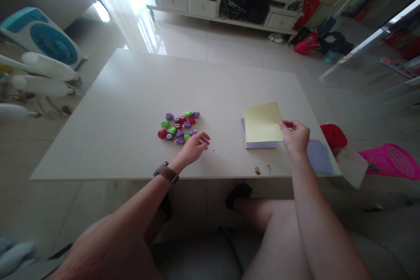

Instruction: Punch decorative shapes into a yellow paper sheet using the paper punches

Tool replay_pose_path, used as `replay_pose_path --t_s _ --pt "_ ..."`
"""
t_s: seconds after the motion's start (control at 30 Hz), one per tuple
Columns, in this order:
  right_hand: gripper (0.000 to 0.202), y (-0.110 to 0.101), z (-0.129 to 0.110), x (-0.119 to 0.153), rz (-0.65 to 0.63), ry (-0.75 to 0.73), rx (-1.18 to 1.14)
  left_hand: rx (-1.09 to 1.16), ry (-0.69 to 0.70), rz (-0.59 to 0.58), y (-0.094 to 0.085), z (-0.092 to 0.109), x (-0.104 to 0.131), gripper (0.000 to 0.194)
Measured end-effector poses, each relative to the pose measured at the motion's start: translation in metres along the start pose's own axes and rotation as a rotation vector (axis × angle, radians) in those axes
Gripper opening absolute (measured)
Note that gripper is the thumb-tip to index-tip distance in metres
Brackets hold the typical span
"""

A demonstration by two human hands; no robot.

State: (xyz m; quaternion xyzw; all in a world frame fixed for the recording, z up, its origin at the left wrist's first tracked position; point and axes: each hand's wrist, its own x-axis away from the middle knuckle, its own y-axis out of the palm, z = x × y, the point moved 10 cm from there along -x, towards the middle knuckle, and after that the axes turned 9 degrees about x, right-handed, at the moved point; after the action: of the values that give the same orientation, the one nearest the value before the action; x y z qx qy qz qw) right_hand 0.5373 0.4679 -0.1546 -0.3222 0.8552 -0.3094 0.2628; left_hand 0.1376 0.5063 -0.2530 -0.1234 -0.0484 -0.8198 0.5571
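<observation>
My right hand [296, 135] pinches the right edge of a yellow sheet of paper [262, 122]. The sheet lies over a purple-edged stack [261, 145], most of which it hides. My left hand [196, 146] rests palm down by the near right side of a cluster of small plastic pieces [179, 125] in red, green and purple. Its fingers are slightly bent and apart, with nothing visible in them. Some of the pieces carry white round spots. Two small stickers or cut-outs, a yellow figure [257, 170] and a pale one [269, 169], lie near the table's front edge.
The white table [131, 87] spans the view. At its right front corner lies a bluish packet or sheet [319, 157], partly behind my right forearm. Beyond that edge are a red stool or bin [334, 136] and a pink mesh basket [392, 161]. A cabinet [183, 4] stands behind.
</observation>
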Motion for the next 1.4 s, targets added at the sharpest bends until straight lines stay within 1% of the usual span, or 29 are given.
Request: replay_pose_path --t_s 0.03,0.1,0.17,0.2,0.23,0.3,0.4,0.5,0.63,0.7,0.8,0.87,0.93,1.0,1.03,1.07,1.1,1.13,1.17,1.2,1.23,1.3,1.33,1.4 --pt "0.019 0.006 -0.003 0.004 -0.022 0.02 -0.092 -0.044 0.034 0.021 -0.005 0.004 0.0 0.017" --pt "0.024 0.022 -0.007 0.014 -0.067 0.075 -0.252 -0.15 0.097 0.101 -0.019 0.011 0.001 0.015" --pt "0.029 0.042 -0.013 0.026 -0.144 0.112 -0.33 -0.319 0.177 0.205 -0.034 0.022 0.003 0.016" --pt "0.03 0.054 -0.018 0.033 -0.201 0.118 -0.337 -0.424 0.221 0.243 -0.039 0.028 0.005 0.018" --pt "0.031 0.065 -0.023 0.041 -0.254 0.114 -0.321 -0.519 0.255 0.255 -0.041 0.031 0.007 0.022" --pt "0.032 0.082 -0.033 0.056 -0.336 0.101 -0.263 -0.641 0.275 0.224 -0.04 0.03 0.009 0.033" --pt "0.031 0.103 -0.047 0.078 -0.443 0.075 -0.189 -0.677 0.254 0.162 -0.037 0.022 0.013 0.048" --pt "0.031 0.111 -0.063 0.095 -0.495 -0.019 -0.082 -0.682 0.258 0.165 -0.039 0.021 0.018 0.049" --pt "0.029 0.107 -0.073 0.107 -0.488 -0.092 -0.014 -0.691 0.269 0.231 -0.047 0.029 0.025 0.04" --pt "0.028 0.106 -0.071 0.112 -0.487 -0.105 0.025 -0.682 0.263 0.235 -0.048 0.03 0.028 0.039" --pt "0.029 0.114 -0.063 0.122 -0.549 -0.132 0.137 -0.663 0.223 0.231 -0.051 0.026 0.029 0.04" --pt "0.034 0.122 -0.057 0.131 -0.616 -0.167 0.242 -0.654 0.203 0.237 -0.054 0.021 0.027 0.04" --pt "0.043 0.128 -0.054 0.137 -0.655 -0.218 0.366 -0.641 0.207 0.236 -0.056 0.018 0.024 0.039" --pt "0.051 0.13 -0.056 0.138 -0.635 -0.294 0.493 -0.631 0.221 0.225 -0.057 0.016 0.02 0.04" --pt "0.053 0.13 -0.062 0.138 -0.613 -0.352 0.534 -0.631 0.224 0.216 -0.056 0.015 0.017 0.041" --pt "0.054 0.131 -0.07 0.14 -0.597 -0.43 0.552 -0.636 0.222 0.206 -0.056 0.013 0.015 0.041" --pt "0.053 0.135 -0.08 0.145 -0.609 -0.526 0.538 -0.645 0.22 0.197 -0.055 0.012 0.012 0.041" --pt "0.052 0.14 -0.091 0.153 -0.652 -0.634 0.495 -0.658 0.219 0.19 -0.053 0.011 0.01 0.042" --pt "0.051 0.147 -0.101 0.164 -0.723 -0.741 0.433 -0.674 0.221 0.19 -0.053 0.011 0.008 0.042" --pt "0.052 0.153 -0.109 0.175 -0.806 -0.824 0.377 -0.69 0.227 0.195 -0.052 0.012 0.007 0.043" --pt "0.052 0.158 -0.113 0.185 -0.88 -0.871 0.345 -0.708 0.235 0.203 -0.051 0.013 0.006 0.043" --pt "0.055 0.168 -0.114 0.196 -0.979 -0.886 0.354 -0.745 0.244 0.214 -0.05 0.016 0.004 0.044" --pt "0.056 0.171 -0.113 0.198 -1.0 -0.868 0.385 -0.762 0.246 0.213 -0.048 0.017 0.003 0.044" --pt "0.059 0.174 -0.112 0.197 -1.0 -0.822 0.456 -0.791 0.243 0.202 -0.045 0.018 0.002 0.046"
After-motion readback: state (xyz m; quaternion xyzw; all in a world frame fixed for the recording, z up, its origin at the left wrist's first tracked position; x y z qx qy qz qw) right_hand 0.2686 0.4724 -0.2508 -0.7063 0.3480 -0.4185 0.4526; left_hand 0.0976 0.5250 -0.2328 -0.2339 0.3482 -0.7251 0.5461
